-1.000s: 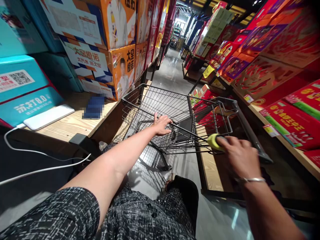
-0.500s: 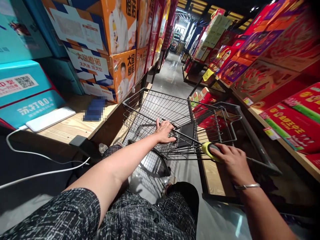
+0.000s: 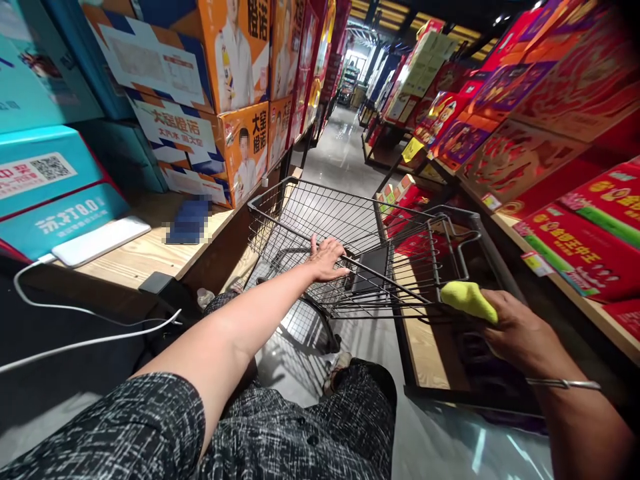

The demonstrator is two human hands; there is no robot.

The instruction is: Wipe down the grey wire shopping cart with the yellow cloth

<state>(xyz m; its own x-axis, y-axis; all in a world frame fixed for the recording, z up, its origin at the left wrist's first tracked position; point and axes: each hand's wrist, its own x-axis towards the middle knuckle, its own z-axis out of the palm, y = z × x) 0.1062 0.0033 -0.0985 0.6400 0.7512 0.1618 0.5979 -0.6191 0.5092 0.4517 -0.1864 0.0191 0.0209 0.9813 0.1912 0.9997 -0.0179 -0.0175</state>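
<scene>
A black wire shopping cart (image 3: 320, 193) stands tilted across my view. My left hand (image 3: 327, 260) lies over its near top bar, fingers bent over the bar and the little finger lifted. In my right hand (image 3: 515, 327) is a yellow-green cloth (image 3: 467, 300), bunched up and sticking out past the fingers. This hand is at the right end of the cart, near the handle (image 3: 500, 253); whether the cloth touches the metal I cannot tell. A dark flat panel (image 3: 371, 269) is fixed inside the cart.
To the left, a wooden shelf (image 3: 115, 257) holds a white power bank-like device (image 3: 101, 240) with a white cable, a blurred dark blue item (image 3: 189, 220) and stacked orange cartons (image 3: 245, 147). Red gift boxes (image 3: 565, 247) line the right shelf. A grey-floored aisle (image 3: 340, 140) runs ahead.
My right hand has moved right and towards me with the cloth, off the cart's near bar. My left hand stays on the bar, and the cart has hardly shifted.
</scene>
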